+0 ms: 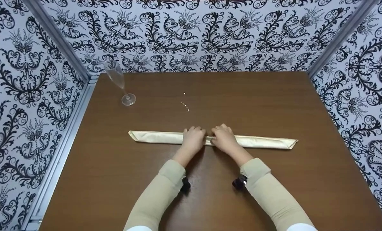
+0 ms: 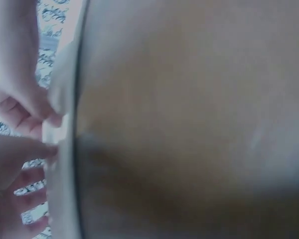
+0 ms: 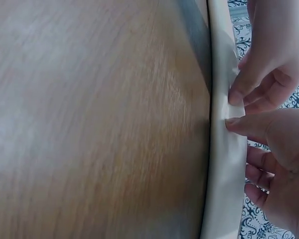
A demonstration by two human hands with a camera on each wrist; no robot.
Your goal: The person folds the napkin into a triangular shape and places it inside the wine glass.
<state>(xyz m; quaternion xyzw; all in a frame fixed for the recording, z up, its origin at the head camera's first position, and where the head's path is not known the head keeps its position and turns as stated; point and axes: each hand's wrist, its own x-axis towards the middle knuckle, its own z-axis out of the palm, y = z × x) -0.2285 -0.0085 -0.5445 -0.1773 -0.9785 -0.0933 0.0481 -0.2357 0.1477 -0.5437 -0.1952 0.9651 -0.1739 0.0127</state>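
A cream satin cloth napkin (image 1: 264, 142), rolled into a long narrow strip with pointed ends, lies crosswise on the brown table. My left hand (image 1: 193, 140) grips it just left of its middle, and my right hand (image 1: 224, 138) grips it just right of there. A short stretch of cloth shows between them. In the right wrist view, the right thumb presses on the near side of the napkin (image 3: 223, 169), with the other fingers at its far side. The left wrist view is blurred, but the left hand (image 2: 15, 184) has its thumb on the napkin (image 2: 65, 199) too.
A clear champagne flute (image 1: 122, 84) stands at the table's back left. Several small shiny specks (image 1: 186, 106) lie behind the napkin. Patterned walls (image 1: 184, 35) with metal rails border the wooden table (image 1: 258, 99) at the back and sides.
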